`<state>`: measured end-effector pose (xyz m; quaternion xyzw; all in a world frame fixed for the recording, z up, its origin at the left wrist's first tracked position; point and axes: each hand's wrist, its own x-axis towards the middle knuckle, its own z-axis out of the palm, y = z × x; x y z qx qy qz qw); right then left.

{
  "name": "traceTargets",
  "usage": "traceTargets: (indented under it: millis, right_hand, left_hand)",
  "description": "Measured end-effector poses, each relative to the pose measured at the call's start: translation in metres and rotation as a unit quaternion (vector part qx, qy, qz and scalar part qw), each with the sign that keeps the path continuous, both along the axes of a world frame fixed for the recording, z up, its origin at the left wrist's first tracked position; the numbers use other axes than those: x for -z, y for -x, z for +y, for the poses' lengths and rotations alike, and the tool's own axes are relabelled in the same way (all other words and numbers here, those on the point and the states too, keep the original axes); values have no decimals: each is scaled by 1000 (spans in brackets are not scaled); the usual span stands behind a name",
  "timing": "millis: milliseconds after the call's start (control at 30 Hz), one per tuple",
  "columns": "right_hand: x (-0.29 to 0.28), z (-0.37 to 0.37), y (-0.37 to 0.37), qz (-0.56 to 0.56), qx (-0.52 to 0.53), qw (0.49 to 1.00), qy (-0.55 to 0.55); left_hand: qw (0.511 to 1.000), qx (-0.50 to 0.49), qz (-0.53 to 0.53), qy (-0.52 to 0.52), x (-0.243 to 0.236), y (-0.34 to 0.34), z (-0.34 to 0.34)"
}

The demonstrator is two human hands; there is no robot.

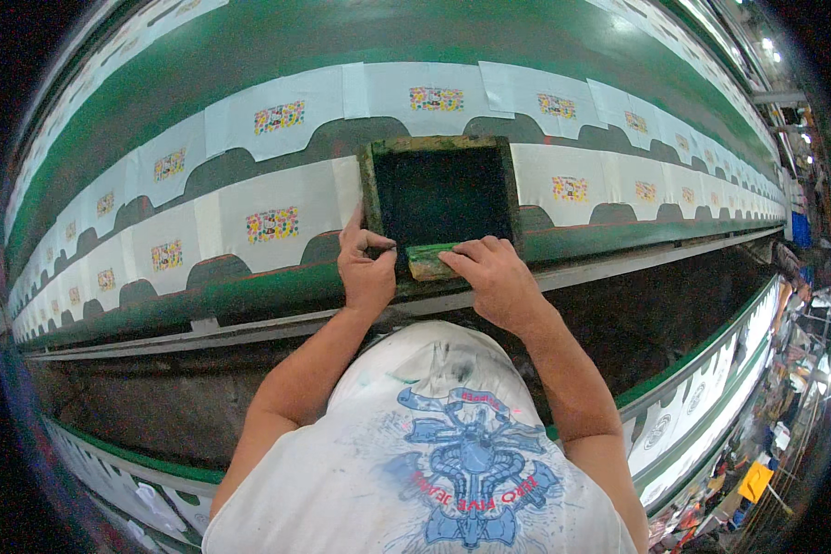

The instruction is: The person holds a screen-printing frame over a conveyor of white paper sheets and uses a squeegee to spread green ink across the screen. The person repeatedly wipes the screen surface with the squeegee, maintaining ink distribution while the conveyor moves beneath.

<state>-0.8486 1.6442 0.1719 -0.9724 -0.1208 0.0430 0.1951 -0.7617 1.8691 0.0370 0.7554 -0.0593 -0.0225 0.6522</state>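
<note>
A screen-printing frame point(368, 192) with worn, paint-stained edges and a dark mesh lies over the nearer row of white fabric pieces point(323, 198). My left hand point(367, 268) grips its near left corner, the index finger laid along the left side and the thumb bent inward. At the frame's near edge, my right hand point(499, 282) is closed on a squeegee point(427, 262), a short block smeared green and yellow. The squeegee lies crosswise, and its lower edge is hidden from me. Fabric under the frame is hidden too.
A long green table point(342, 37) carries two curved rows of cut fabric with multicoloured prints point(272, 224). A pale rail point(619, 272) runs along its near edge. Behind me stands another table with white printed pieces point(683, 415). Clutter and a yellow item point(755, 481) are at right.
</note>
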Motion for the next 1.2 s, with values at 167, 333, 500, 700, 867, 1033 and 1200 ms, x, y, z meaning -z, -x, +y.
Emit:
traceTargets:
  millis: [167,333,500,700,867,1033,1200]
  right_hand:
    - [7,-12,6,17,22,995,-92]
    - [15,-46,26,-67,39,988,-136]
    - [24,-105,58,-115,75,979,-152]
    - [33,-200,99,-116,127,976,-135]
    - [48,-263,126,-118,131,971,-163]
    - [59,-302,137,-113,99,971,-184]
    - [50,-310,131,-116,95,971,-189]
  left_hand:
    - [999,-5,27,-28,2,-1,2]
    - [994,7,-59,-93,-30,5,-12]
    - [991,26,-109,-67,-47,20,-79]
    - [988,10,-118,-94,-15,48,-187]
    - [998,14,-17,-62,-5,65,-251]
    - [998,-1,-11,-54,3,74,-273]
    - [999,-1,22,-44,2,76,-275]
